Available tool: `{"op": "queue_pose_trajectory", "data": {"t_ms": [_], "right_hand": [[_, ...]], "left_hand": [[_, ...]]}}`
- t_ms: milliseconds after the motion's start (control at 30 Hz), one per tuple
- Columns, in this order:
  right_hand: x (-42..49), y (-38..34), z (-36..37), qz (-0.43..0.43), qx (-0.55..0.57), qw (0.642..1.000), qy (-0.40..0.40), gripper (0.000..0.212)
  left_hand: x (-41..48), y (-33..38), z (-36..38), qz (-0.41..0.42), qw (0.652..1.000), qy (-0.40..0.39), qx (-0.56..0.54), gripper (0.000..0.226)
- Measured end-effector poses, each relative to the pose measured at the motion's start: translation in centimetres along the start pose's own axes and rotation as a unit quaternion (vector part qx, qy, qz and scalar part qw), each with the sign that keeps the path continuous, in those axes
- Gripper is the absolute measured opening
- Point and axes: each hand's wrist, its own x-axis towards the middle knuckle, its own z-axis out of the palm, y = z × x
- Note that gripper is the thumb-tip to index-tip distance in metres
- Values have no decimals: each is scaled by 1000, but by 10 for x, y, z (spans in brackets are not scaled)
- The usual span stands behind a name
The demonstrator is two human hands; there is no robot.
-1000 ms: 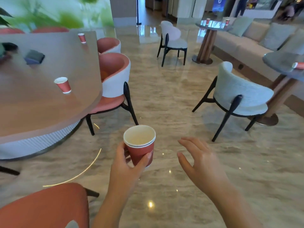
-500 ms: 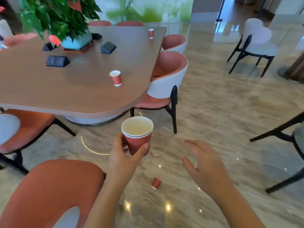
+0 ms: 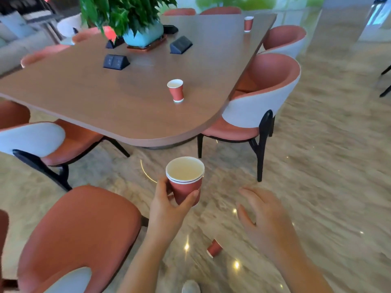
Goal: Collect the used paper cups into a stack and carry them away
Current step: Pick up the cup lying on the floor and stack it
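Observation:
My left hand [image 3: 167, 210] grips a small stack of red paper cups [image 3: 185, 180] with white rims, held upright over the floor. My right hand [image 3: 266, 220] hovers to the right of the stack, fingers spread, holding nothing. A single red cup [image 3: 176, 90] stands upright near the rounded end of the wooden table [image 3: 127, 98]. Another red cup [image 3: 248, 23] stands at the table's far right corner. A third red cup [image 3: 214, 248] lies on its side on the marble floor between my hands.
A red-and-white chair [image 3: 260, 98] is tucked in at the table's right side, another chair [image 3: 42, 140] at the left, and a red chair back [image 3: 80, 233] is close at my lower left. A potted plant [image 3: 135, 22] and black socket boxes [image 3: 116, 61] occupy the table's middle.
The view has swung left and moved closer to the table, which now fills the upper frame. Both hands keep their pose, the left still holding the stack.

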Motion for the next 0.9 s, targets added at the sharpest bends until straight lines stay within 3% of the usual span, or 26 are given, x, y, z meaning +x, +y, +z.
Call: {"op": "queue_pose_trajectory", "data": {"t_ms": [400, 900], "right_hand": [[12, 148, 221, 59, 9, 995, -85, 34], [-12, 310, 499, 35, -22, 987, -154, 41]], "left_hand": [[57, -237, 91, -77, 997, -2, -11, 57], [120, -515, 173, -51, 997, -46, 44, 62]]}}
